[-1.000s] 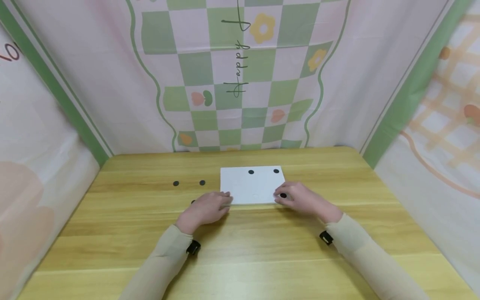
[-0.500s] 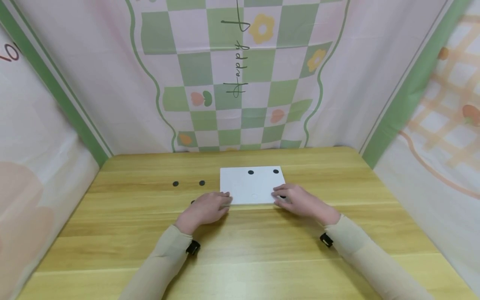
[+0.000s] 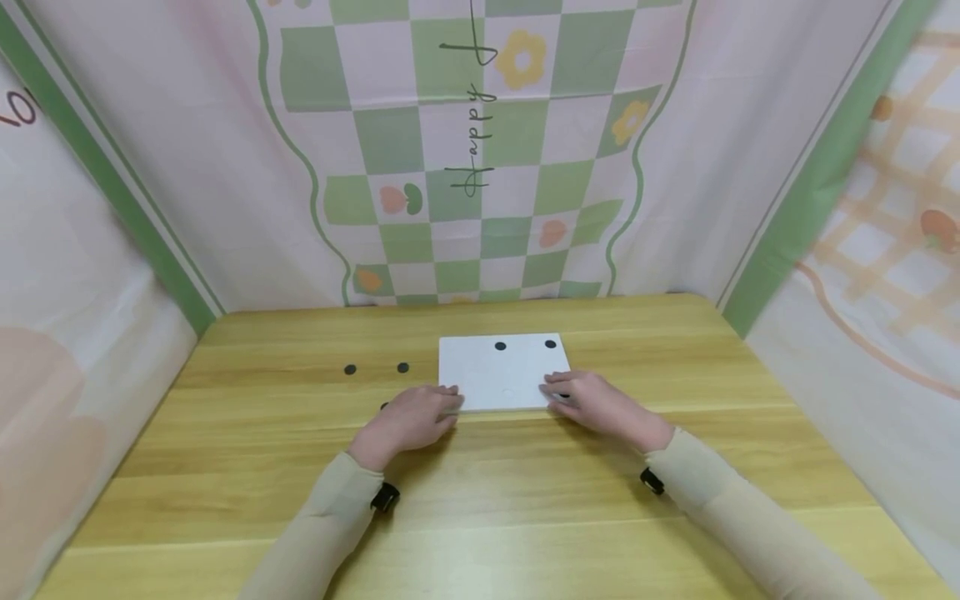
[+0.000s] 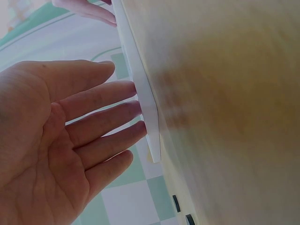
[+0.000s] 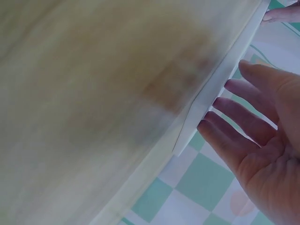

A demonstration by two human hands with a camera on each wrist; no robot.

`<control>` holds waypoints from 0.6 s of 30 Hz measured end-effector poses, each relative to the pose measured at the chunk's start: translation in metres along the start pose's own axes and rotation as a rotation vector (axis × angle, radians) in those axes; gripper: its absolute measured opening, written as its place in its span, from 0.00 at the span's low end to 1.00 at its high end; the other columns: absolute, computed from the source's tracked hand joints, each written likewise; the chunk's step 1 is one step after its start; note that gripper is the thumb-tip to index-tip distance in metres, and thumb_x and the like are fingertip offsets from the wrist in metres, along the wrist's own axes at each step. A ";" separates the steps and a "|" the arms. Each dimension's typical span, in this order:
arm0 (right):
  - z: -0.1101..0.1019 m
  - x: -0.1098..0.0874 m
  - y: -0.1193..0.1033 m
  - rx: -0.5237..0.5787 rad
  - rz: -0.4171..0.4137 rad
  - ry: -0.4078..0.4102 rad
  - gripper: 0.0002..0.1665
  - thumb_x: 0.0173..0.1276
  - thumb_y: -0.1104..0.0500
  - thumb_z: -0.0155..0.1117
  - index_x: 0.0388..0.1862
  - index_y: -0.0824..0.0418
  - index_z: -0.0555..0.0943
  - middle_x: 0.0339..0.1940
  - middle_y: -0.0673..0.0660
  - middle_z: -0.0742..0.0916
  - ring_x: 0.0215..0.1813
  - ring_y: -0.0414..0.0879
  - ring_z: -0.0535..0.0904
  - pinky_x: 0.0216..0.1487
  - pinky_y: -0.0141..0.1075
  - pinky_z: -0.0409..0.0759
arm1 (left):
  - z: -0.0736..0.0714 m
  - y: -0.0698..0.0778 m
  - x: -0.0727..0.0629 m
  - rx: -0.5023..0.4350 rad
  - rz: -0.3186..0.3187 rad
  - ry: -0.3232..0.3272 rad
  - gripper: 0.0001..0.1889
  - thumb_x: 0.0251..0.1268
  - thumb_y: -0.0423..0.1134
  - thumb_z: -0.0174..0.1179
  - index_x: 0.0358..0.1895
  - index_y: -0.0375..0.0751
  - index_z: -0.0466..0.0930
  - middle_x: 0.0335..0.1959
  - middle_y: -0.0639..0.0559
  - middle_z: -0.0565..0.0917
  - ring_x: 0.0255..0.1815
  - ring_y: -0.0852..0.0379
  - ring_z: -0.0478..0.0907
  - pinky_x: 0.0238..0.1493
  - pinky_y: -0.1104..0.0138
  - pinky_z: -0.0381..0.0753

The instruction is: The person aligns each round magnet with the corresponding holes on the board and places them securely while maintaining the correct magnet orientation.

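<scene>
A thin white rectangular board (image 3: 480, 371) lies flat on the table. Two black discs sit on it along its far edge, one near the middle (image 3: 500, 346) and one by the far right corner (image 3: 551, 344). My left hand (image 3: 408, 423) rests its fingertips on the near left corner, fingers nearly straight, as the left wrist view shows. At the near right corner my right hand (image 3: 603, 404) touches the board with extended, slightly bent fingers. A dark disc there is mostly hidden under those fingers. A faint round mark shows near the board's front edge.
On the wooden table (image 3: 480, 517), left of the board, lie a black disc (image 3: 350, 369) and another black disc (image 3: 402, 367). A third black disc (image 3: 385, 406) is partly covered by my left hand. A patterned curtain (image 3: 480, 167) stands behind the table's far edge.
My right hand has slid slightly left onto the board, covering more of the dark disc beneath it. The left hand stays in place.
</scene>
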State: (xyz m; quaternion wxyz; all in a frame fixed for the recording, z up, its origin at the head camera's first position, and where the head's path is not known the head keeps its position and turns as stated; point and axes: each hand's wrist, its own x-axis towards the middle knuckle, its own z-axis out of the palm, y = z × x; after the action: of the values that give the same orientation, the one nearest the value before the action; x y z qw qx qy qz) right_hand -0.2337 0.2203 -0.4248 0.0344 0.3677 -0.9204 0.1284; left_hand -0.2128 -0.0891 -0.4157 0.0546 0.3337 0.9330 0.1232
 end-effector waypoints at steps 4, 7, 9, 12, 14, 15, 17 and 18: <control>0.000 0.000 -0.001 -0.003 0.007 -0.003 0.18 0.65 0.63 0.63 0.53 0.68 0.81 0.55 0.67 0.82 0.58 0.60 0.78 0.58 0.51 0.78 | 0.000 0.000 0.000 -0.002 -0.003 -0.005 0.19 0.72 0.41 0.50 0.62 0.41 0.74 0.66 0.45 0.72 0.67 0.49 0.69 0.69 0.57 0.68; 0.000 0.000 -0.002 -0.009 0.006 0.003 0.17 0.65 0.63 0.63 0.52 0.67 0.81 0.55 0.67 0.82 0.58 0.60 0.79 0.57 0.50 0.78 | 0.000 0.001 0.000 -0.008 -0.009 -0.006 0.19 0.72 0.40 0.50 0.63 0.41 0.74 0.66 0.45 0.72 0.67 0.49 0.69 0.69 0.57 0.67; 0.000 0.000 -0.002 -0.011 0.010 0.007 0.17 0.65 0.63 0.63 0.52 0.66 0.81 0.55 0.66 0.83 0.57 0.60 0.79 0.58 0.50 0.78 | 0.001 0.001 0.000 -0.009 -0.013 -0.008 0.19 0.72 0.41 0.50 0.63 0.41 0.73 0.66 0.46 0.72 0.67 0.49 0.69 0.69 0.57 0.67; 0.000 0.000 -0.002 -0.014 0.011 0.010 0.17 0.65 0.63 0.63 0.52 0.66 0.81 0.55 0.66 0.83 0.57 0.60 0.79 0.57 0.50 0.78 | 0.001 0.000 0.000 -0.009 -0.012 -0.009 0.19 0.72 0.41 0.50 0.63 0.41 0.73 0.66 0.45 0.72 0.68 0.49 0.69 0.69 0.57 0.67; 0.000 0.000 -0.002 -0.012 0.010 0.014 0.17 0.64 0.63 0.64 0.52 0.66 0.82 0.54 0.66 0.83 0.57 0.60 0.79 0.57 0.50 0.78 | 0.001 0.000 0.000 -0.009 -0.011 -0.010 0.20 0.72 0.41 0.49 0.63 0.41 0.73 0.66 0.46 0.72 0.68 0.49 0.68 0.69 0.57 0.67; 0.000 0.001 -0.002 -0.012 0.008 0.015 0.17 0.64 0.63 0.64 0.52 0.67 0.81 0.54 0.66 0.83 0.57 0.60 0.80 0.57 0.50 0.78 | 0.001 0.000 0.000 -0.010 -0.012 -0.010 0.19 0.72 0.41 0.49 0.63 0.41 0.73 0.66 0.46 0.72 0.68 0.49 0.68 0.69 0.57 0.67; -0.001 0.001 -0.002 -0.014 0.005 0.018 0.17 0.64 0.64 0.64 0.51 0.67 0.81 0.54 0.66 0.83 0.56 0.60 0.80 0.57 0.50 0.78 | 0.001 0.000 0.000 -0.012 -0.014 -0.011 0.20 0.72 0.41 0.49 0.63 0.41 0.73 0.67 0.46 0.71 0.68 0.49 0.68 0.69 0.57 0.67; -0.001 0.001 -0.001 -0.011 0.007 0.018 0.17 0.63 0.64 0.64 0.51 0.67 0.81 0.54 0.66 0.83 0.56 0.60 0.80 0.57 0.50 0.78 | 0.001 0.000 0.000 -0.012 -0.017 -0.013 0.20 0.72 0.41 0.49 0.63 0.41 0.73 0.67 0.46 0.71 0.68 0.49 0.68 0.69 0.57 0.67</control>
State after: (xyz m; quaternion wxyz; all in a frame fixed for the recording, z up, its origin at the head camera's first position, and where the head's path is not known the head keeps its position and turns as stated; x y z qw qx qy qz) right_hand -0.2333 0.2189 -0.4237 0.0440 0.3629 -0.9221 0.1269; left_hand -0.2123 -0.0887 -0.4162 0.0636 0.3263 0.9346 0.1264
